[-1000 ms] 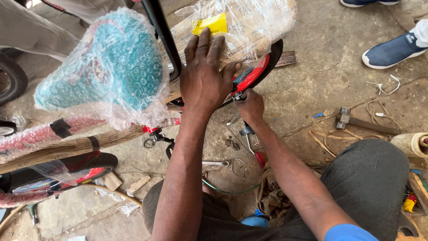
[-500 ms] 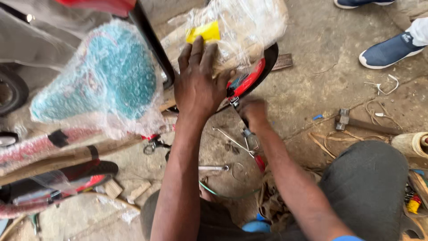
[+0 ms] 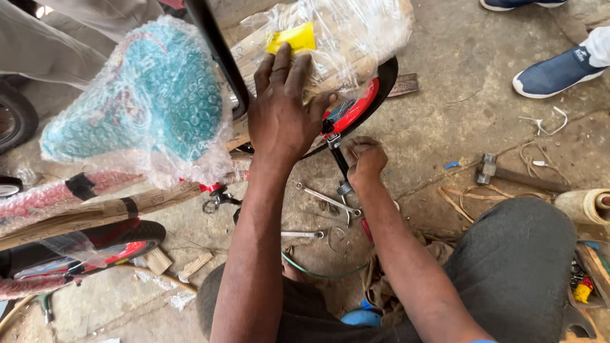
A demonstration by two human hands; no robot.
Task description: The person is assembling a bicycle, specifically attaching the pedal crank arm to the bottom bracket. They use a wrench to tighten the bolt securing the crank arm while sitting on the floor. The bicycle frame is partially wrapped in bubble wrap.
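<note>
My left hand (image 3: 283, 108) lies flat, fingers apart, on a plastic-wrapped cardboard-covered bicycle part (image 3: 343, 44) with a yellow tag (image 3: 291, 38). Just under it is a small black wheel with a red rim (image 3: 363, 101). My right hand (image 3: 363, 160) is closed in a fist around a black metal bar (image 3: 341, 166) that runs down from the wheel's centre. What the bar's lower end is cannot be made out. A teal saddle in bubble wrap (image 3: 146, 101) sits to the left of my left arm.
Two spanners (image 3: 324, 198) (image 3: 302, 234) lie on the concrete between my arms. A hammer (image 3: 502, 173) and loose wire lie to the right, near a tape roll (image 3: 588, 206). Another person's blue shoe (image 3: 553, 73) is at the upper right. A second red-rimmed wheel (image 3: 108, 244) lies at the lower left.
Both hands stay where they were on the wrapped part and the bar. Only the view has shifted a little.
</note>
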